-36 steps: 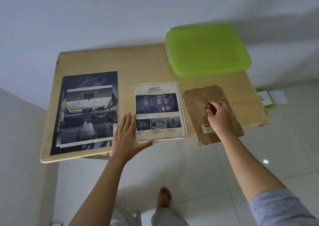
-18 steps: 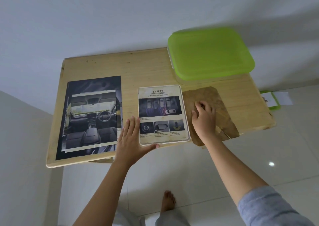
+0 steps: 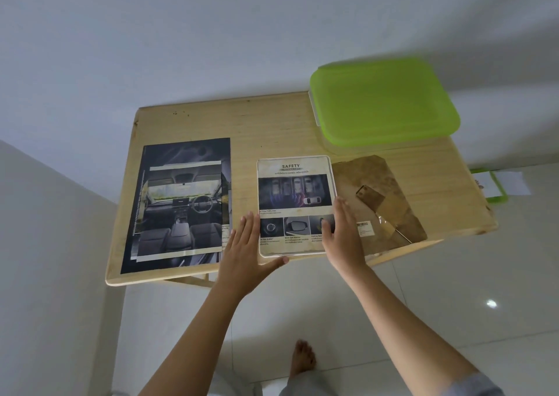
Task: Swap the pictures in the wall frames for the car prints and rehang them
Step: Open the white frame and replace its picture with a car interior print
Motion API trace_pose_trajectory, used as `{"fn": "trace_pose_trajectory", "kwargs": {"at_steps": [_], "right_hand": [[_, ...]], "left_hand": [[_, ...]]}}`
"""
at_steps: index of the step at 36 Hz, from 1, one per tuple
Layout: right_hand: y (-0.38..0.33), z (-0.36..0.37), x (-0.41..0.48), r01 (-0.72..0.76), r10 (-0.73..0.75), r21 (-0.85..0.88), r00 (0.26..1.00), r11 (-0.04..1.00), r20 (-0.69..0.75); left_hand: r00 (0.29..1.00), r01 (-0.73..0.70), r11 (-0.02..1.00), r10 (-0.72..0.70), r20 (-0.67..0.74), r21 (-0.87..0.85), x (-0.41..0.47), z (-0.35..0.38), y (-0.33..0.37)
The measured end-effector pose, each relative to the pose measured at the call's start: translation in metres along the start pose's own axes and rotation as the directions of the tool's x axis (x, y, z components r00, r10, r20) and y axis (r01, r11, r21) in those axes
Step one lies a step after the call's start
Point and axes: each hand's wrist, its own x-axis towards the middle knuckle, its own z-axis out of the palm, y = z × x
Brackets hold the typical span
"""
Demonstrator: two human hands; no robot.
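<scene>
A small white-edged frame [image 3: 295, 190] holding a "SAFETY" car print lies flat on the wooden table [image 3: 266, 123] near its front edge. My left hand [image 3: 246, 252] lies with straight fingers against the frame's left edge, thumb under its front edge. My right hand [image 3: 341, 235] rests flat on the frame's right edge, thumb over the print. The brown backing board [image 3: 384, 202] with its stand flap lies just right of the frame. A large car interior print [image 3: 181, 205] lies on the table's left part.
A clear box with a green lid [image 3: 381, 102] stands at the table's back right corner. A green-edged thing with white paper [image 3: 496, 185] lies on the floor to the right. My bare foot [image 3: 302, 358] stands on the tiled floor below the table's front edge.
My right hand left the backing board and moved left onto the frame's right edge. The board stayed lying flat on the table. My left hand kept its place at the frame's left side.
</scene>
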Motion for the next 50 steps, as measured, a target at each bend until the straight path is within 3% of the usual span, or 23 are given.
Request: {"fn": "trace_pose_trajectory", "kwargs": {"at_steps": [12, 18, 28, 40, 50], "right_hand": [[-0.016, 0.012, 0.005, 0.132, -0.112, -0.190, 0.987, 0.973, 0.116], [-0.034, 0.015, -0.017, 0.207, -0.197, -0.151, 0.977, 0.967, 0.080], [-0.051, 0.033, -0.033, -0.033, 0.049, -0.230, 0.997, 0.973, 0.065], [-0.059, 0.035, -0.035, -0.035, 0.055, -0.306, 0.997, 0.951, 0.059], [-0.059, 0.037, -0.039, -0.138, 0.146, -0.331, 0.989, 0.933, 0.001]], "left_hand": [[0.994, 0.092, 0.990, -0.099, -0.057, -0.103, -0.019, -0.001, -0.004], [0.988, 0.117, 0.989, -0.125, -0.086, -0.092, -0.016, 0.001, -0.001], [0.995, 0.073, 0.989, -0.081, -0.057, -0.130, -0.017, -0.006, -0.005], [0.999, 0.038, 0.992, -0.041, -0.018, -0.121, -0.019, -0.007, -0.013], [0.999, 0.034, 0.993, -0.037, -0.022, -0.111, -0.020, -0.007, -0.014]]}}
